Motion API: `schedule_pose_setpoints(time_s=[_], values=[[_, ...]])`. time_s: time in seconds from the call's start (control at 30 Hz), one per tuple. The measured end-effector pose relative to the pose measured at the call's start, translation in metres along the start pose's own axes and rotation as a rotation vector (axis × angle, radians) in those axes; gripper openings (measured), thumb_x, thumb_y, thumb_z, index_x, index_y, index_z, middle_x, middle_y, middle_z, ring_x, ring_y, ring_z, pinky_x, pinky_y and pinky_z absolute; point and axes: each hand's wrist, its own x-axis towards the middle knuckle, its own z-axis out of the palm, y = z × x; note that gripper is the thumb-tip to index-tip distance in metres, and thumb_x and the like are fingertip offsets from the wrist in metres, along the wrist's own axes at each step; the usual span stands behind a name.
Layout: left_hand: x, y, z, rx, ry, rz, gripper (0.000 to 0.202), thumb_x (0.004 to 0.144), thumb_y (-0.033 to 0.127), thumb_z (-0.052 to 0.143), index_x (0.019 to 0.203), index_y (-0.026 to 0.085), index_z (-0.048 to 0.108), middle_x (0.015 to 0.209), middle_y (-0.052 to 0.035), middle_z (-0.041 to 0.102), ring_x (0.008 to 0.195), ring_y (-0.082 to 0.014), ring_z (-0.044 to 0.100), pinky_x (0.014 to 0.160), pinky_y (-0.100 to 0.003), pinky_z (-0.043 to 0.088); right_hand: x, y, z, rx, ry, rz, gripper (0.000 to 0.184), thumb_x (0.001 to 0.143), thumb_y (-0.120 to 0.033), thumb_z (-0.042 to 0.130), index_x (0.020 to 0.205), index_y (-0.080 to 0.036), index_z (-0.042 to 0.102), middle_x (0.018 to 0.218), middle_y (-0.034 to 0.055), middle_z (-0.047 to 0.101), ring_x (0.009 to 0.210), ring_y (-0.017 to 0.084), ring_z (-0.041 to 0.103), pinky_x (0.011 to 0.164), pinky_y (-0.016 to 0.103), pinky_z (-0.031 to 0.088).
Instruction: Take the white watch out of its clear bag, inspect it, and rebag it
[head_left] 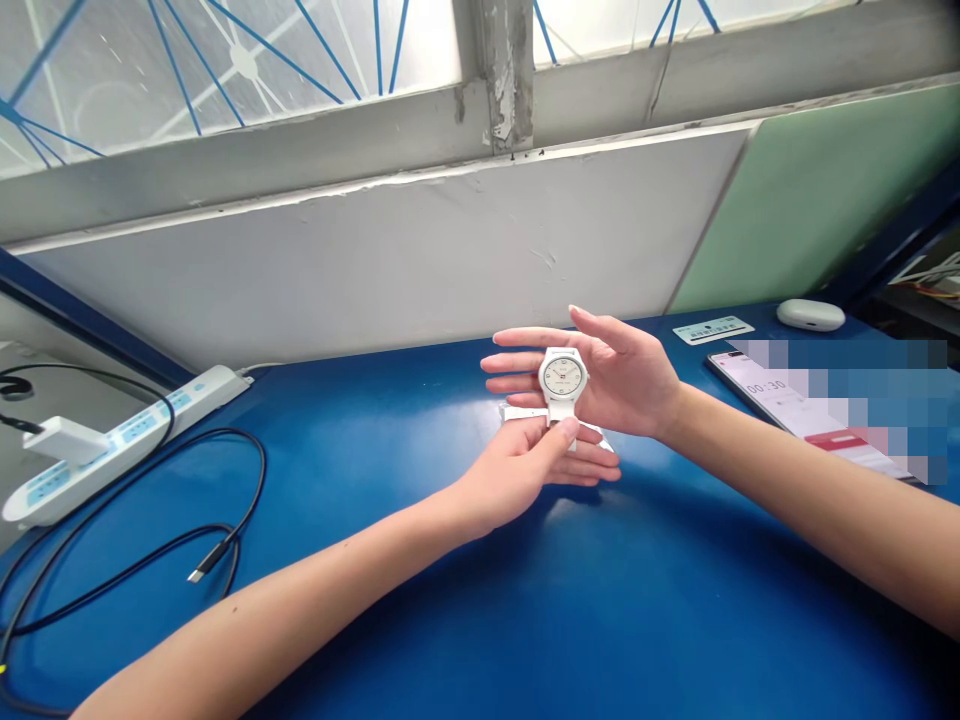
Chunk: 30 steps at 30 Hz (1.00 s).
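A white wristwatch (pixel 563 378) with a round pale dial stands upright above the blue table (pixel 465 620). My left hand (pixel 525 468) pinches its lower strap between thumb and fingers. My right hand (pixel 600 370) is behind the watch, palm toward me, fingers stretched out to the left and flat against its back. A white strap end (pixel 517 412) pokes out to the left below the dial.
A phone (pixel 780 395) with a timer lies at the right, with a white earbud case (pixel 811 315) and a label card (pixel 712 329) behind it. At the left a white power strip (pixel 112 440) with a charger and a black cable (pixel 217 555). A white wall panel stands behind.
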Motion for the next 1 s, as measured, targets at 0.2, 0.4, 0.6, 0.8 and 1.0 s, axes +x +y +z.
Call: schedule_pose_setpoints(time_s=[0.2, 0.4, 0.6, 0.8, 1.0], values=[[0.001, 0.0017, -0.0024, -0.111, 0.029, -0.054, 0.049, 0.088, 0.054, 0.068, 0.103, 0.007, 0.07, 0.103, -0.0212, 0.076, 0.097, -0.0308, 0.075, 0.095, -0.046, 0.055, 0.0028, 0.0012, -0.0035, 0.012, 0.079, 0.025, 0.054, 0.096, -0.056, 0.041, 0.126, -0.017, 0.064, 0.124, 0.0115, 0.072, 0.117, 0.027, 0.066, 0.108, 0.045, 0.045], [0.0003, 0.0028, -0.0045, -0.206, 0.012, -0.094, 0.038, 0.098, 0.043, 0.058, 0.102, 0.007, 0.07, 0.102, -0.0206, 0.076, 0.096, -0.028, 0.075, 0.093, -0.043, 0.056, 0.0029, 0.0018, -0.003, 0.026, 0.127, 0.03, 0.058, 0.095, -0.057, 0.042, 0.129, -0.015, 0.062, 0.128, 0.0148, 0.07, 0.118, 0.028, 0.066, 0.108, 0.046, 0.045], [0.0013, 0.0025, -0.0048, -0.231, 0.024, -0.084, 0.036, 0.101, 0.039, 0.054, 0.102, 0.007, 0.07, 0.101, -0.0197, 0.076, 0.096, -0.0266, 0.075, 0.093, -0.041, 0.055, 0.0024, -0.0008, -0.0018, 0.026, 0.113, -0.003, 0.057, 0.096, -0.057, 0.04, 0.127, -0.016, 0.064, 0.137, 0.0136, 0.065, 0.12, 0.029, 0.064, 0.108, 0.048, 0.045], [0.002, 0.0009, -0.0063, -0.245, 0.029, -0.084, 0.035, 0.099, 0.041, 0.057, 0.102, 0.008, 0.069, 0.101, -0.019, 0.076, 0.097, -0.0275, 0.074, 0.094, -0.042, 0.055, 0.0016, -0.003, -0.0024, 0.003, 0.107, -0.027, 0.054, 0.094, -0.059, 0.043, 0.12, -0.018, 0.068, 0.136, 0.0119, 0.065, 0.122, 0.03, 0.062, 0.106, 0.049, 0.046], [0.0018, 0.0015, -0.0058, -0.255, 0.027, -0.094, 0.035, 0.099, 0.042, 0.059, 0.101, 0.008, 0.069, 0.101, -0.019, 0.076, 0.097, -0.0278, 0.075, 0.095, -0.043, 0.054, 0.002, -0.0027, -0.0027, -0.003, 0.102, -0.018, 0.057, 0.095, -0.059, 0.039, 0.123, -0.017, 0.066, 0.137, 0.012, 0.065, 0.122, 0.029, 0.062, 0.107, 0.047, 0.045]])
